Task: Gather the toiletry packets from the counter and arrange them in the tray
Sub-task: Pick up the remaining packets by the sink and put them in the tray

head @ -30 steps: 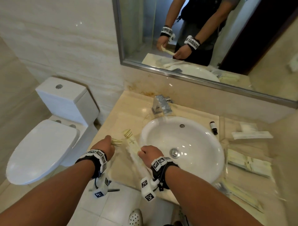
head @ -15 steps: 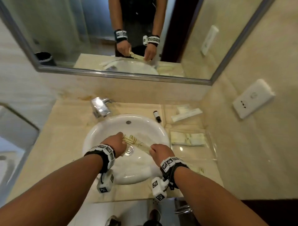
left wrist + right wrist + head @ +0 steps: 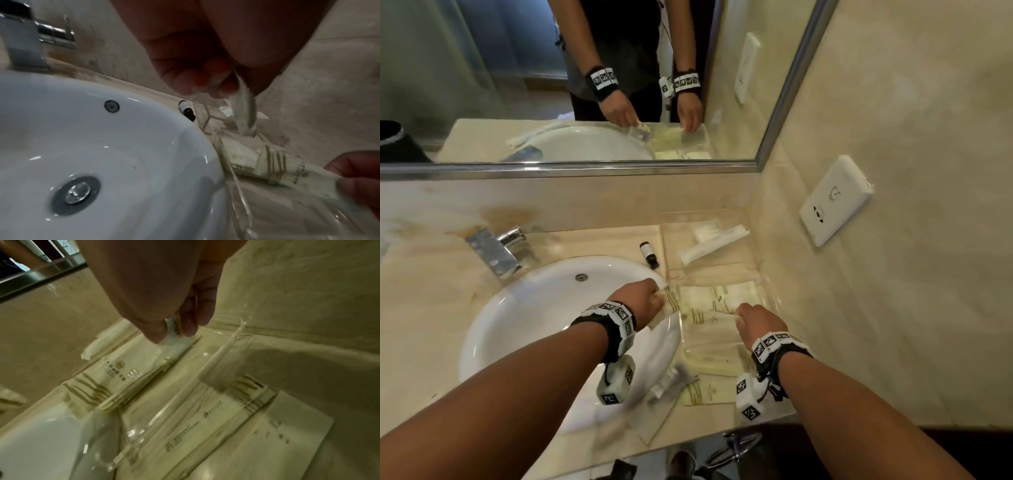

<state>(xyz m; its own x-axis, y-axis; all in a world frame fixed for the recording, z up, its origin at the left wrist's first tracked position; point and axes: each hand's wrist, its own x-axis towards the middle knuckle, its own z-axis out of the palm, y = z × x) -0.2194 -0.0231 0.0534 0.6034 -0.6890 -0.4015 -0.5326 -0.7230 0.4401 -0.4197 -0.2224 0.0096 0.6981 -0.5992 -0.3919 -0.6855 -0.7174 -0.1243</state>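
A clear plastic tray [image 3: 768,298] stands on the counter right of the sink, with cream packets [image 3: 736,294] lying flat in it. My right hand [image 3: 743,317] pinches the end of a long gold-striped cream packet [image 3: 705,316] held low across the tray; the pinch [image 3: 172,331] and that packet [image 3: 133,366] show inside the tray wall [image 3: 216,361]. My left hand [image 3: 650,301] is at the tray's left edge and pinches a second striped packet [image 3: 670,303], which hangs from the fingers [image 3: 205,81] as a blurred strip [image 3: 244,110].
The white sink basin [image 3: 493,322] and chrome faucet [image 3: 496,250] lie left of the tray. A small dark bottle [image 3: 649,255] and a long white packet [image 3: 714,245] sit behind it. More packets [image 3: 709,390] lie near the front edge. A wall socket [image 3: 835,200] is right.
Both hands have carried their packets rightward, from left of the sink, over the basin, to the tray. The right hand's packet now lies across the tray.
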